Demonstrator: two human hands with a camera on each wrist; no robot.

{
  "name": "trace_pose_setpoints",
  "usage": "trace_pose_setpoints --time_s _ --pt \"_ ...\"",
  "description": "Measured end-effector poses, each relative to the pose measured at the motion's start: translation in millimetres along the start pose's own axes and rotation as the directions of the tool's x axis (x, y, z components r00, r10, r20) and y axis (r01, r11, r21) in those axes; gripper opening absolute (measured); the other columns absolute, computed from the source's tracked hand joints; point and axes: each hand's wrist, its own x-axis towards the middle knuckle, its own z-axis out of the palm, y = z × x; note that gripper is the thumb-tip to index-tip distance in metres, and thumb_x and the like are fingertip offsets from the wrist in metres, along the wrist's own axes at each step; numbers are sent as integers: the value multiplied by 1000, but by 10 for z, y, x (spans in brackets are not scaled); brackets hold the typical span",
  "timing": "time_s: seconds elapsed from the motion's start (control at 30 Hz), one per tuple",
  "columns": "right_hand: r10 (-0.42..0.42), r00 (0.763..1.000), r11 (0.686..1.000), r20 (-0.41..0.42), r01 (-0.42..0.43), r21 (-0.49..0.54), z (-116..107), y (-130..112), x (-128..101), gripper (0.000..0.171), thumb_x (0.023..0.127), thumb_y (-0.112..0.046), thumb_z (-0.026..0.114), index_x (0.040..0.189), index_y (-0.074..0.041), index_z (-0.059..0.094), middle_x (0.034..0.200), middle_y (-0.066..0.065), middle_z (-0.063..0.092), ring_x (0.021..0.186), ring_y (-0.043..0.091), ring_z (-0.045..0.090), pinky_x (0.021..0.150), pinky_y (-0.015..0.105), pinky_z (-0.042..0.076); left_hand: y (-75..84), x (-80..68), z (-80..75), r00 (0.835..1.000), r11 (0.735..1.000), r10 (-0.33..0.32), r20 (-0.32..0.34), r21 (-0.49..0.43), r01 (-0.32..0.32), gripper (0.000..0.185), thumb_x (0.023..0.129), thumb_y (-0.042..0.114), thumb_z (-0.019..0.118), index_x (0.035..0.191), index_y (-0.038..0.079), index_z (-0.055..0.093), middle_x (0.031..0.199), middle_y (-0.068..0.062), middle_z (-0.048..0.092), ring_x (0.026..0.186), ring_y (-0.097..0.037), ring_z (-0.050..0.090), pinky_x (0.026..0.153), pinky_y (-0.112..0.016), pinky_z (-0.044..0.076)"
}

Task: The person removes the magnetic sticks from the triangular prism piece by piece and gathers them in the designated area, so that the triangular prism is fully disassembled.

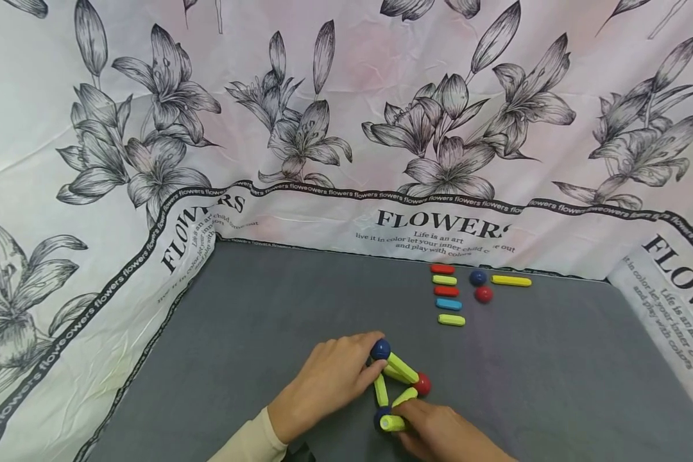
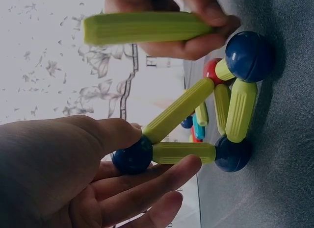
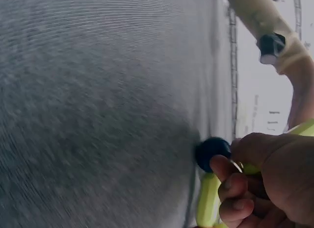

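Observation:
My left hand [image 1: 326, 378] pinches the upper blue ball [image 2: 132, 157] of a frame of yellow-green sticks and balls. From that ball, one stick [image 2: 179, 110] slants to a red ball [image 1: 423, 384] and another [image 2: 184, 153] leads to a second blue ball [image 2: 233, 153]. A nearer blue ball [image 2: 249, 56] joins the lower part, beside my right hand [image 1: 439, 430]. Between thumb and fingers, my right hand holds a loose yellow-green stick [image 2: 147, 28], its free end pointing up. In the right wrist view, the right fingertips are close to the near blue ball [image 3: 212, 153]; contact cannot be told.
Farther back on the grey table [image 1: 277, 295] lies a column of short sticks, including a blue stick [image 1: 448, 303]. To their right are a loose blue ball [image 1: 478, 277], a red ball [image 1: 484, 294] and a yellow stick [image 1: 511, 281]. Flower-printed cloth [image 1: 323, 212] borders the table.

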Motion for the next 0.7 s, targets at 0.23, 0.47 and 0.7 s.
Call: trace_pose_setpoints --time_s 0.23,0.47,0.7 --pt "-46 994 997 -100 51 49 -197 46 -113 22 102 -21 74 122 -14 72 105 -12 72 84 -6 61 74 22 58 3 8 -7 1000 1000 -1 9 12 1 33 106 34 67 133 15 67 99 6 72 68 -1 56 53 -22 45" --pt "-3 970 1000 -245 8 22 -381 107 -251 30 106 -27 69 128 -15 52 89 -12 67 70 -5 60 57 21 51 2 -14 -17 1000 1000 -11 16 4 11 34 105 35 68 132 15 68 93 7 71 65 2 53 52 -20 42" --pt "185 910 968 -372 -234 -91 -742 217 -454 33 103 -25 72 126 -19 49 90 -9 69 64 -4 55 53 23 47 16 -32 -20 1000 1000 -17 18 -16 17 32 104 35 70 128 15 69 82 13 61 61 4 48 50 -19 40"
